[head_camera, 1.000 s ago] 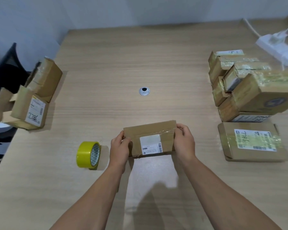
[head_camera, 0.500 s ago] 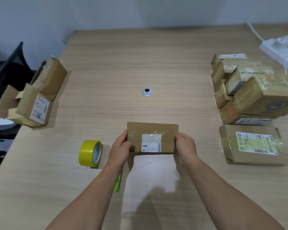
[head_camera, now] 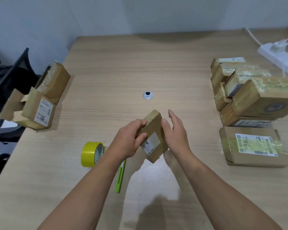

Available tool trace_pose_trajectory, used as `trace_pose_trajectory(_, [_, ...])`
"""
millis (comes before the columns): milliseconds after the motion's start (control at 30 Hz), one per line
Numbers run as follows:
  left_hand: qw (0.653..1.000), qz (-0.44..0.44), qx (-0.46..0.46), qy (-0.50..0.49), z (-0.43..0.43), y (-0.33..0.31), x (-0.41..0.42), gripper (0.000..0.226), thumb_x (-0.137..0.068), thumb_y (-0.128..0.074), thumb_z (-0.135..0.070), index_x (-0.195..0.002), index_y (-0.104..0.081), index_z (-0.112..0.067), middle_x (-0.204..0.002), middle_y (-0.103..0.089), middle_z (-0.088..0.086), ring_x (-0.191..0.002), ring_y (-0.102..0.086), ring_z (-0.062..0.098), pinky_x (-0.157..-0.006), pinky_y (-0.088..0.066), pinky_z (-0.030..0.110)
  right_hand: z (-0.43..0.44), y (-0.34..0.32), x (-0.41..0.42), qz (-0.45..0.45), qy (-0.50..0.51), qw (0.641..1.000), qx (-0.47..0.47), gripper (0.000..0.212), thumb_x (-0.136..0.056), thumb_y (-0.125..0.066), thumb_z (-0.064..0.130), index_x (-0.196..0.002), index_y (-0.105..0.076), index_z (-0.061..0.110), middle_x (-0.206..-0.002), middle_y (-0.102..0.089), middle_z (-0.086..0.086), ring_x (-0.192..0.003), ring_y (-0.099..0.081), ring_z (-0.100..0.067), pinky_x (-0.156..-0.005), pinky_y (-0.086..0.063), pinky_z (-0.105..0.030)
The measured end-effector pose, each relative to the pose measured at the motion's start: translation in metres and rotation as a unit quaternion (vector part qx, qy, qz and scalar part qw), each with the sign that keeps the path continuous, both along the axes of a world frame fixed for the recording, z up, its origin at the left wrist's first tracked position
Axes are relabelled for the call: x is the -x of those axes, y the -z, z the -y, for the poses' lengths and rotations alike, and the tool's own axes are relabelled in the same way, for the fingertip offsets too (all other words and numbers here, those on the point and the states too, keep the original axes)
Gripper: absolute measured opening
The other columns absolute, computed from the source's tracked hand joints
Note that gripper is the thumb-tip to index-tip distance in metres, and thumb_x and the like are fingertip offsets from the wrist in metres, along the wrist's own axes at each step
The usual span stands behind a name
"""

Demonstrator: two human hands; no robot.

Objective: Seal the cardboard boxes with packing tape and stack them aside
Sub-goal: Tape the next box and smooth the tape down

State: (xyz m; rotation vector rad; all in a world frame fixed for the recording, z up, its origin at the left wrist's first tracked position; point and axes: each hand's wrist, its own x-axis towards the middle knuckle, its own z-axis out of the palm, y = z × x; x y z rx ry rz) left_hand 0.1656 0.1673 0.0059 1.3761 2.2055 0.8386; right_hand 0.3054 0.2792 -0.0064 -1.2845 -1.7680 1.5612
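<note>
Head camera: a green tool (head_camera: 120,176) and a tape roll (head_camera: 91,154) lie nearest the front edge of the table (head_camera: 140,63). Mid-table, the left hand (head_camera: 131,141) curls round a tilted cardboard box (head_camera: 154,138); the right hand (head_camera: 175,131), fingers straight, possibly touches its side. Sealed boxes (head_camera: 259,100) crowd the right edge.

A small brown cardboard box (head_camera: 155,128) with a white label (head_camera: 153,142) is held tilted above the table (head_camera: 123,63), one corner lowest. The yellow tape roll (head_camera: 88,154) stands on edge to its left. Taped boxes (head_camera: 256,98) sit stacked at the right.
</note>
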Motion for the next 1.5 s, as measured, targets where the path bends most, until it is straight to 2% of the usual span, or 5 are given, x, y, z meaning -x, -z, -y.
trace_pose_trajectory(233, [0.996, -0.035, -0.077, 0.027, 0.0, 0.004, -0.005, 0.039, -0.09, -0.069, -0.008, -0.128, -0.06, -0.011, -0.138, -0.057, -0.008, -0.119, -0.059, 0.013, -0.1, -0.046, 0.027, 0.001, -0.026, 0.015, -0.064, -0.034, 0.997, 0.024, 0.014, -0.096, -0.066, 0.029, -0.108, -0.059, 0.024, -0.096, -0.061, 0.006, -0.073, -0.055, 0.005, -0.058, -0.04, -0.005])
trace_pose_trajectory(500, [0.893, 0.301, -0.166, -0.289, -0.013, 0.005, -0.037, 0.025, -0.079, -0.06, -0.035, -0.104, -0.056, -0.038, -0.104, -0.067, -0.002, -0.091, -0.064, 0.017, -0.083, -0.052, 0.039, 0.024, -0.014, 0.032, -0.007, 0.022, 0.999, -0.025, 0.018, -0.095, -0.064, 0.036, -0.1, -0.05, 0.025, -0.104, -0.06, 0.002, -0.092, -0.056, -0.016, -0.063, -0.036, -0.013])
trace_pose_trajectory(1000, [0.872, 0.277, -0.162, -0.37, -0.033, 0.005, -0.031, 0.017, -0.088, -0.054, -0.03, -0.101, -0.065, -0.033, -0.095, -0.069, -0.007, -0.086, -0.063, 0.015, -0.08, -0.052, 0.037, 0.021, -0.018, 0.04, 0.044, 0.029, 0.996, -0.076, 0.035, -0.102, -0.053, 0.036, -0.126, -0.055, 0.011, -0.117, -0.062, -0.002, -0.105, -0.056, -0.02, -0.079, -0.034, -0.023])
trace_pose_trajectory(1267, [0.902, 0.216, -0.139, -0.346, -0.035, 0.005, -0.028, 0.015, -0.096, -0.06, -0.023, -0.11, -0.061, -0.027, -0.09, -0.063, -0.015, -0.078, -0.059, -0.006, -0.066, -0.042, 0.008, 0.026, -0.018, 0.041, 0.049, 0.021, 0.997, -0.062, 0.041, -0.101, -0.053, 0.037, -0.132, -0.045, 0.013, -0.126, -0.053, -0.001, -0.1, -0.05, -0.016, -0.074, -0.035, -0.025])
trace_pose_trajectory(1500, [0.883, 0.245, -0.143, -0.374, -0.039, 0.007, -0.023, 0.024, -0.094, -0.052, -0.018, -0.106, -0.071, -0.023, -0.098, -0.071, -0.005, -0.09, -0.061, 0.014, -0.083, -0.05, 0.035, 0.021, -0.018, 0.043, 0.056, 0.03, 0.997, -0.048, 0.036, -0.105, -0.043, 0.03, -0.134, -0.048, 0.011, -0.132, -0.057, -0.008, -0.118, -0.051, -0.022, -0.086, -0.032, -0.026])
